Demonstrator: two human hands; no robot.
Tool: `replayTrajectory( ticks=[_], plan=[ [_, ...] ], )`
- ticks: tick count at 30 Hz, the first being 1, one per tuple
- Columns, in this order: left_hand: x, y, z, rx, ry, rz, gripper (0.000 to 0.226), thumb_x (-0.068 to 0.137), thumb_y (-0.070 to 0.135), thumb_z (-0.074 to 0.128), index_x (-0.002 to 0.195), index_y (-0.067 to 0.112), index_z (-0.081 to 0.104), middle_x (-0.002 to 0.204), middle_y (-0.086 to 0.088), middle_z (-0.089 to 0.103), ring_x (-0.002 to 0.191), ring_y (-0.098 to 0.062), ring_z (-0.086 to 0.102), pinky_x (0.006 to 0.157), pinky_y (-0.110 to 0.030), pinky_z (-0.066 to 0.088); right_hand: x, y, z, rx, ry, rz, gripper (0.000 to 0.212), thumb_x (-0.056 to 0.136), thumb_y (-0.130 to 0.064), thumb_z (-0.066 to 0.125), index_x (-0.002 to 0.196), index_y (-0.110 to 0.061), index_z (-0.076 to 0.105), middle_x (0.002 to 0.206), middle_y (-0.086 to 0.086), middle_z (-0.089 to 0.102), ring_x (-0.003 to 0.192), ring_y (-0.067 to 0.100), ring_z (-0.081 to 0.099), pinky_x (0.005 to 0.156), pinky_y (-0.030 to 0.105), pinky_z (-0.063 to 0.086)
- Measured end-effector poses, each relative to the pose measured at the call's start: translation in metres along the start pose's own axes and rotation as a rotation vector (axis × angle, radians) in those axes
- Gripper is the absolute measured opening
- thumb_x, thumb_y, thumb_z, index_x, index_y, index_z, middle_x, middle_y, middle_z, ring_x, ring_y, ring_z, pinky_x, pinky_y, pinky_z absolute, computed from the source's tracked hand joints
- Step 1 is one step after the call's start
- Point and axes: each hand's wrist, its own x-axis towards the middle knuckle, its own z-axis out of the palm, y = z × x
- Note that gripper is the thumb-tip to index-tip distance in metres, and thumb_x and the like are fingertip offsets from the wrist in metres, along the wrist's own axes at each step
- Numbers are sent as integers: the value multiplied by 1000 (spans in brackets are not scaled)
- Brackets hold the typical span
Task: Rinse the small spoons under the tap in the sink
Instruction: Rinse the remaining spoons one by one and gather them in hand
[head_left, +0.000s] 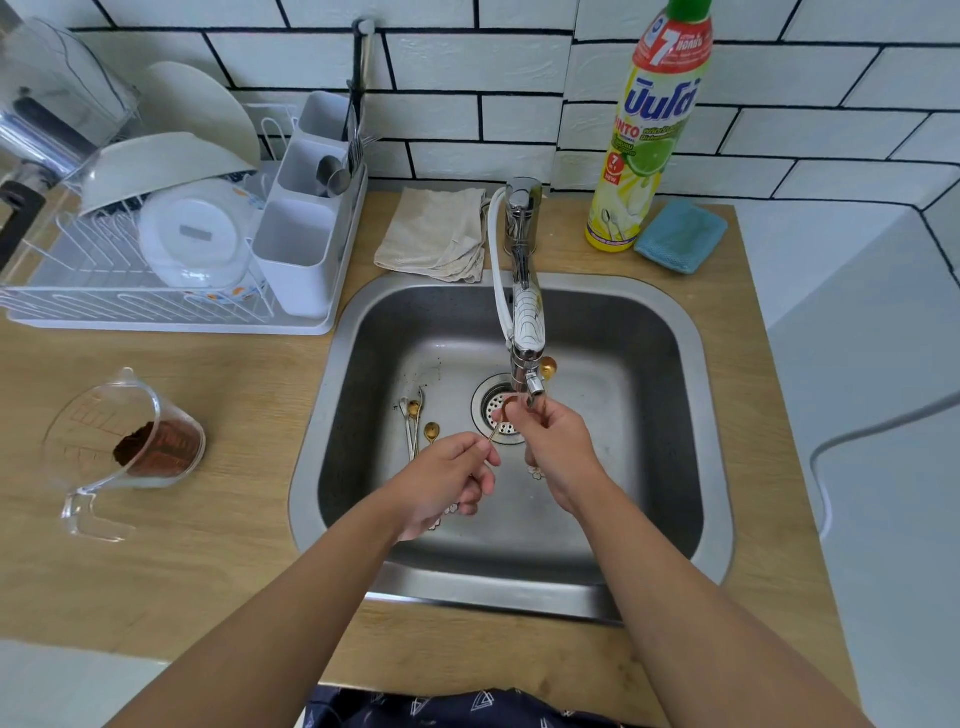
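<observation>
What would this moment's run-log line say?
left hand: pinches spoon handle | right hand: rubs its bowl under tap | more spoons in sink

Bright even light, soft shadows, edges warped.

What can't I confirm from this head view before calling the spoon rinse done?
- Bowl of the spoon held by the left hand: hidden behind the right hand.
- Water flow from the tap: no stream can be made out.
- Count of spoons on the sink floor: they overlap, too small to tell.
- Gold object behind the tap: mostly hidden.
</observation>
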Motion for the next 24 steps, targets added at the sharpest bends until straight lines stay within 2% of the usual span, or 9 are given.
replayTrajectory(
  ticks=[3,5,7,11,14,16,20,22,24],
  plan=[
    [-1,2,1,-9,-21,2,28,109,23,38,101,6,58,68,-6,61,47,-12,41,49,-24,39,2,-1,1,11,0,5,14,100,-28,68,91,-25,78,87,-4,80,43,0,45,42,17,34],
    [-1,2,1,-14,-15,1,28,109,23,38,100,6,59,68,-6,62,48,-12,42,49,-25,40,4,0,2,27,-2,41,21,107,-29,57,102,-20,76,97,0,82,43,4,37,42,19,31],
    [-1,3,0,-24,-11,1,28,110,23,38,101,6,59,68,-6,61,48,-11,41,49,-24,40,5,0,1,31,-24,54,21,106,-29,57,106,-17,75,102,-1,82,44,7,30,43,20,30],
    [-2,4,-3,-26,-39,4,28,109,24,39,103,6,59,69,-4,62,49,-10,41,49,-24,41,4,-1,-2,24,-28,35,21,99,-30,70,103,-11,76,93,-1,82,43,1,40,42,18,33],
    [0,4,-2,-37,-34,-5,28,109,25,40,103,6,60,69,-4,62,48,-10,40,48,-23,40,5,2,-1,9,-12,67,24,106,-33,57,102,-18,75,97,3,82,43,7,31,42,20,30],
    [1,4,-1,-65,-32,-17,28,109,26,40,103,6,59,69,-3,61,47,-9,38,46,-22,38,5,3,-2,30,-27,70,23,107,-30,56,104,-18,75,99,3,82,45,9,28,43,21,30],
    [3,2,-2,-148,-77,-35,27,108,27,43,104,7,60,72,-3,60,47,-8,37,44,-20,37,2,2,-5,86,-113,67,6,95,-26,74,94,-25,80,95,2,81,45,8,31,44,21,31],
    [3,-1,-2,-144,-89,-30,27,108,27,45,106,6,62,74,-4,61,50,-10,42,48,-22,42,2,0,-7,53,-122,84,7,93,-29,77,90,-24,81,87,-1,80,45,8,31,45,22,30],
    [4,-5,-3,-81,-56,-23,29,107,29,46,110,7,64,78,-4,64,57,-11,52,58,-26,51,4,-3,-9,33,-35,75,16,95,-31,74,86,-20,81,76,-9,77,45,9,29,44,22,30]
  ],
)
